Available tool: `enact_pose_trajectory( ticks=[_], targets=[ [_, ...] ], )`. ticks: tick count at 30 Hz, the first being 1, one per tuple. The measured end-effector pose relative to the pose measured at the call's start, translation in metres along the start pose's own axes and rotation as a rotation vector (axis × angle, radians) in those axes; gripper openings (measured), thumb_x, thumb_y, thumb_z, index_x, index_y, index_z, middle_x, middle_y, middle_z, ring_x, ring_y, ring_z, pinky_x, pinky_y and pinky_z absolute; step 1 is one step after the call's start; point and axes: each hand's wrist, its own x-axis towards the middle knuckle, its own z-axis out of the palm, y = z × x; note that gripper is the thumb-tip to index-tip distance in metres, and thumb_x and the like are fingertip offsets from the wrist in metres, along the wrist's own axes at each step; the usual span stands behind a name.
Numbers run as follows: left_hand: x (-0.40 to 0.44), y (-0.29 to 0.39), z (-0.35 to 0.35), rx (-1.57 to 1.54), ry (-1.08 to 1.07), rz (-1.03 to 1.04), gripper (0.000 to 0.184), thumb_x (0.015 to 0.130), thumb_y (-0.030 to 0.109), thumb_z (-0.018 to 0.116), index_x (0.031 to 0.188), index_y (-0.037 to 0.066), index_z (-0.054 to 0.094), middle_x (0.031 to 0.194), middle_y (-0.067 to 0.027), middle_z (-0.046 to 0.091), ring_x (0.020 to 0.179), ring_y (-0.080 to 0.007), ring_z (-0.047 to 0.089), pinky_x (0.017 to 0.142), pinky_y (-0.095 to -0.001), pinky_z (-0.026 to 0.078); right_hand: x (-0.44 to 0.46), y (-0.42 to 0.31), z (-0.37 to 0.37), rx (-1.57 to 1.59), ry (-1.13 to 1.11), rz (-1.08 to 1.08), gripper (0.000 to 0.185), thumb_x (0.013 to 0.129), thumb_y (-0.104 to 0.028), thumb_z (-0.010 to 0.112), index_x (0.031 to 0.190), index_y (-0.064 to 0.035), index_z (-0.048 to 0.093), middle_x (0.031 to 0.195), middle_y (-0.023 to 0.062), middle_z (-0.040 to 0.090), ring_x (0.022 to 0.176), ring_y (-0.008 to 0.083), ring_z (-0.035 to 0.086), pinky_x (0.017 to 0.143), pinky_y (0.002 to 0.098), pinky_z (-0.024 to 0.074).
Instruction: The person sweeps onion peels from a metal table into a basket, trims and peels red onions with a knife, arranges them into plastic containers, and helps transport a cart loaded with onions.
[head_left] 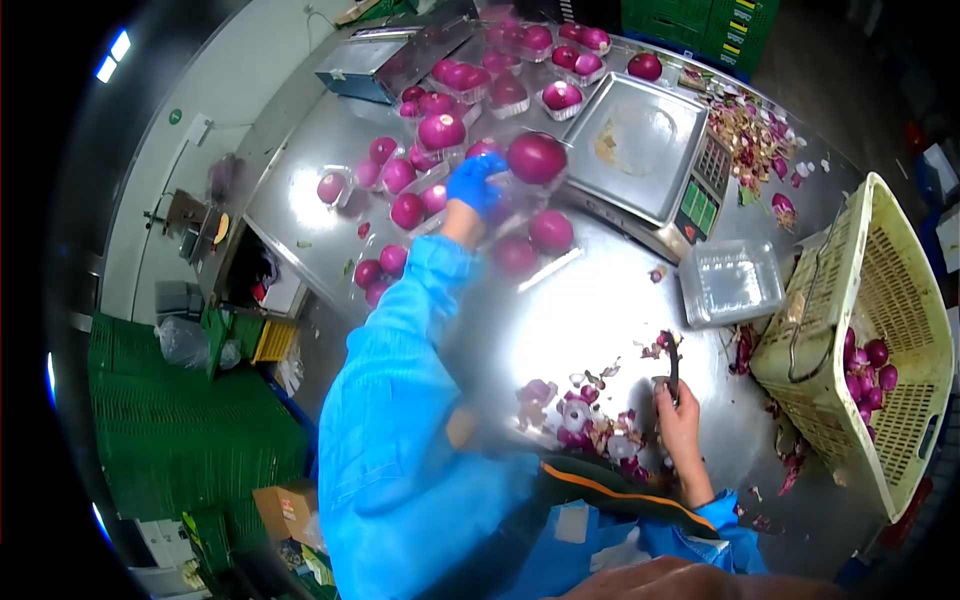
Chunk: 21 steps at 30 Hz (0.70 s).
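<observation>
- The table point(610, 290) carries nearly everything: onion packs across its far left part, loose peelings towards its near edge.
- The crate point(820, 370) stands at the table's right edge, tipped so its mouth shows; red onions point(886, 377) lie in the bottom of it.
- The scale point(650, 145) sits near the middle of the far edge, its pan turned up.
- The tub point(733, 285) is see-through and stands between scale and crate, just beside both; only its own walls and floor show.
- Trays point(562, 114), see-through too, spread from the far edge to the left edge, most with two or more onions in each.
- The left hand point(475, 187), gloved in blue, is blurred over the trays left of the scale, near a big onion point(537, 158). I cannot tell whether its fingers are spread or pinching a tray rim. The step in hand looks like handling a filled tray; the next move seems to call for a level, steady hold so nothing rolls out.
- The right hand point(681, 420), bare, rests near the table's near edge, fingers closed around a dark tool point(673, 362).
- Skins point(750, 140) heap at the far right corner.
</observation>
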Motion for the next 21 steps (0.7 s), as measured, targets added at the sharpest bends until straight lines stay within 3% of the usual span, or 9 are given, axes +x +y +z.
enact_pose_trajectory(
  ticks=[3, 4, 8, 11, 15, 18, 21],
  targets=[
    [0.095, -0.019, -0.021, -0.206, -0.092, -0.031, 0.015, 0.093, 0.020, 0.056, 0.101, 0.013, 0.068, 0.088, -0.0002, 0.067, 0.067, -0.0123, 0.060, 0.054, -0.0240, 0.045, -0.002, -0.007, 0.009, -0.016, 0.008, 0.049, 0.013, 0.094, -0.013, 0.059, 0.095, -0.0009, 0.062, 0.071, -0.0032, 0.054, 0.063, 0.0048, 0.046, 0.055, 0.0225, 0.0381],
    [0.117, -0.019, -0.012, -0.148, 0.055, 0.033, 0.012, 0.091, 0.019, 0.059, 0.095, 0.013, 0.068, 0.085, -0.0003, 0.067, 0.065, -0.0134, 0.060, 0.052, -0.0240, 0.043, -0.002, -0.004, 0.011, -0.003, 0.006, 0.065, 0.013, 0.094, -0.013, 0.059, 0.095, -0.0007, 0.062, 0.071, -0.0030, 0.055, 0.063, 0.0048, 0.046, 0.055, 0.0227, 0.0381],
    [0.183, -0.030, 0.005, -0.257, 0.123, -0.016, 0.009, 0.092, 0.020, 0.060, 0.092, 0.014, 0.066, 0.070, 0.0031, 0.059, 0.052, -0.0080, 0.049, 0.043, -0.0215, 0.032, 0.008, 0.001, 0.020, -0.015, 0.036, 0.050, 0.013, 0.094, -0.013, 0.060, 0.093, -0.0005, 0.063, 0.070, -0.0028, 0.055, 0.062, 0.0048, 0.045, 0.053, 0.0234, 0.0378],
    [0.221, -0.051, 0.003, -0.162, 0.113, -0.084, 0.012, 0.085, 0.024, 0.064, 0.091, 0.014, 0.067, 0.082, -0.0030, 0.066, 0.064, -0.0169, 0.060, 0.050, -0.0262, 0.042, 0.017, -0.010, 0.023, 0.027, 0.037, 0.146, 0.013, 0.094, -0.013, 0.060, 0.093, -0.0003, 0.063, 0.070, -0.0030, 0.055, 0.061, 0.0049, 0.045, 0.052, 0.0237, 0.0375],
    [0.257, -0.091, -0.004, -0.007, 0.222, -0.136, 0.030, 0.084, 0.024, 0.064, 0.110, 0.010, 0.064, 0.092, -0.0107, 0.066, 0.072, -0.0269, 0.064, 0.054, -0.0357, 0.049, 0.027, -0.028, 0.025, 0.062, 0.038, 0.177, 0.014, 0.094, -0.013, 0.059, 0.095, 0.0000, 0.063, 0.069, -0.0030, 0.055, 0.061, 0.0048, 0.045, 0.053, 0.0233, 0.0373],
    [0.242, -0.092, 0.003, -0.058, 0.352, -0.068, 0.041, 0.084, 0.021, 0.066, 0.121, 0.005, 0.059, 0.104, -0.0141, 0.064, 0.086, -0.0309, 0.065, 0.067, -0.0375, 0.052, 0.027, -0.024, 0.026, 0.060, 0.045, 0.135, 0.015, 0.094, -0.013, 0.059, 0.097, 0.0004, 0.064, 0.070, -0.0021, 0.056, 0.063, 0.0049, 0.045, 0.054, 0.0233, 0.0379],
    [0.244, -0.105, -0.008, 0.313, 0.405, 0.310, 0.047, 0.083, 0.020, 0.069, 0.125, 0.004, 0.055, 0.111, -0.0154, 0.063, 0.096, -0.0311, 0.063, 0.081, -0.0369, 0.050, 0.024, -0.016, 0.022, -0.011, 0.017, 0.085, 0.016, 0.094, -0.013, 0.059, 0.099, 0.0015, 0.064, 0.071, 0.0000, 0.058, 0.064, 0.0063, 0.047, 0.056, 0.0249, 0.0403]
  ],
)
